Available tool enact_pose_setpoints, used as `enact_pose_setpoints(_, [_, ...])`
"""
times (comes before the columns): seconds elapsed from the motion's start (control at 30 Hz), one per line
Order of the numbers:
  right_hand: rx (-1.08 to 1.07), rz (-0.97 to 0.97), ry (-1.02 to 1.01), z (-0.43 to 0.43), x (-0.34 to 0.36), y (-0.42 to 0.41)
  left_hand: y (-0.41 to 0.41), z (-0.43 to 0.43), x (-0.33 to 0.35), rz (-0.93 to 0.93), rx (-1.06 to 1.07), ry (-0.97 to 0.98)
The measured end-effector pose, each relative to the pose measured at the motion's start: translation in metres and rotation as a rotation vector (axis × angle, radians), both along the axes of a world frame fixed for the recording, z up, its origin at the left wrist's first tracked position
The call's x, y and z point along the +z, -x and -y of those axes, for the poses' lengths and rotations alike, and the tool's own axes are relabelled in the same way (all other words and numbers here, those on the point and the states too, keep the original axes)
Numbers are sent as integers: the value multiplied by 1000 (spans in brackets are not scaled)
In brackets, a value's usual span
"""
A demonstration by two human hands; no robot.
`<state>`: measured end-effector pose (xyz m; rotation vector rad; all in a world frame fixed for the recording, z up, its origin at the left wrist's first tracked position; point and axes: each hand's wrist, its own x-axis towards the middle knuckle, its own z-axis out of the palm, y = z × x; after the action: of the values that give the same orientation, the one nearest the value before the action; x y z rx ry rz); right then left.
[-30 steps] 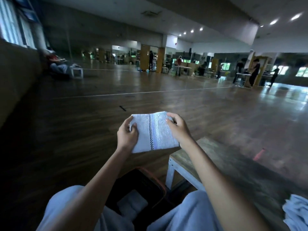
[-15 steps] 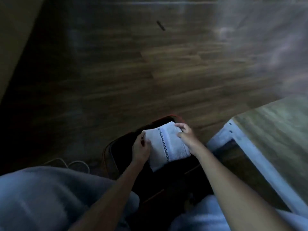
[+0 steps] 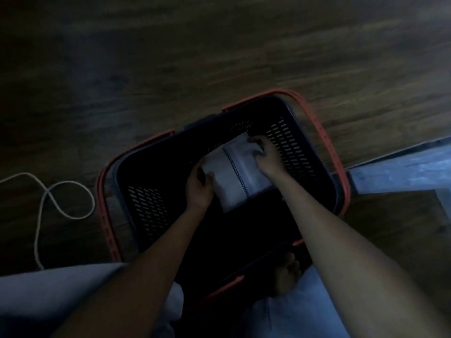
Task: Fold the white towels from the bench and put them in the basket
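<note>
A folded white towel [image 3: 234, 174] with a dark stitched stripe is held low inside a dark slotted basket [image 3: 292, 142] that has a red rim and red handles. My left hand [image 3: 199, 189] grips the towel's left edge. My right hand [image 3: 266, 154] grips its upper right corner. Both forearms reach down into the basket from the bottom of the view. Whether the towel touches the basket's floor is too dark to tell.
The basket stands on a dark wooden floor between my knees, with a bare foot [image 3: 285, 276] at its near edge. The white-framed bench [image 3: 400, 172] is at the right. A white cord [image 3: 56, 203] loops on the floor to the left.
The view tipped from the hall down onto the basket. Both hands carried the folded towel from chest height down into the basket.
</note>
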<state>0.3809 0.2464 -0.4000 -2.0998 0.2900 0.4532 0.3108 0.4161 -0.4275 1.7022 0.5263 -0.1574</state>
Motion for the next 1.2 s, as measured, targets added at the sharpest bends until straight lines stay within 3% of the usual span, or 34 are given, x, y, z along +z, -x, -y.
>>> enact_pose_setpoints(0.23, [193, 22, 178, 6, -2, 18, -6, 2, 6, 25, -69, 24])
enact_pose_setpoints(0.37, [180, -34, 239, 14, -3, 14, -31, 1, 2, 10, -176, 50])
enact_pose_setpoints(0.43, [228, -40, 347, 16, 0, 13, -46, 5, 5, 20, -194, -140])
enact_pose_setpoints(0.53, [333, 156, 662, 10, 8, 17, -42, 14, 11, 169, -173, -459])
enact_pose_setpoints(0.6, [465, 217, 792, 9, 5, 18, -28, 19, 4, 291, -347, -719])
enact_pose_setpoints(0.67, [571, 113, 847, 10, -3, 15, -23, 21, -4, 223, -566, -869])
enact_pose_setpoints(0.73, [619, 3, 851, 13, -10, 11, -28, 21, -7, 82, -685, -908])
enact_pose_setpoints(0.93, [602, -64, 773, 8, 19, 11, -38, 15, 24, -97, -867, -989])
enact_pose_setpoints(1.03, [484, -57, 645, 12, 76, 22, -41, 9, 75, -40, -801, -1039])
enact_pose_setpoints(1.2, [248, 91, 551, 38, 207, 51, -39, 11, 213, 224, -739, -1034])
